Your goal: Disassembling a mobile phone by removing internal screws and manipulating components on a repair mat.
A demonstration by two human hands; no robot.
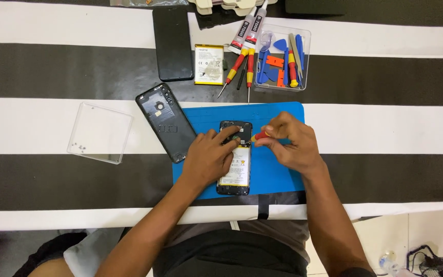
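An opened black phone (236,169) with its white battery showing lies on a blue work mat (273,174). My left hand (208,156) rests on the phone's left side, fingers pressing near its upper part. My right hand (290,141) grips a red and yellow screwdriver (260,136), whose tip points at the top of the phone. The phone's black back cover (165,122) lies at the mat's left edge.
A clear lid (100,132) holding tiny screws sits at left. Behind the mat are a black phone (173,43), a spare battery (208,64), two screwdrivers (242,64), glue tubes (247,28) and a clear tool box (283,56). The cloth is striped black and white.
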